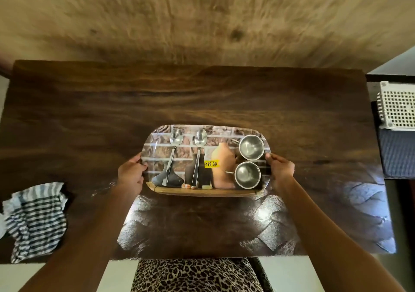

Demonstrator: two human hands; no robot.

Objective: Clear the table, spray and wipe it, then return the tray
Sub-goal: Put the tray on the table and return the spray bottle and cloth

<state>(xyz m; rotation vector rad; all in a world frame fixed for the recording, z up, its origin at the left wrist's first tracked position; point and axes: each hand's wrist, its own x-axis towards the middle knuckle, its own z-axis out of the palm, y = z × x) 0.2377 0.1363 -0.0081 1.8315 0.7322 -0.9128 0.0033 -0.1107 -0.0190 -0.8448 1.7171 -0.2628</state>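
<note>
Keep brick-printed rectangular tray (224, 134) level, gripping its short ends with curled fingers of left hand (131, 172) and right hand (280, 168), to avoid tipping round steel cups (251, 147).

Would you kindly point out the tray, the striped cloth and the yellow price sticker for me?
tray (157, 139): head view, a bare patch of its printed surface near the far-left corner.
striped cloth (36, 217): head view, the middle of the crumpled fabric.
price sticker (211, 163): head view, the centre of the yellow label.

Glossy wooden table (89, 112), shiny metal cups (251, 147)
</note>
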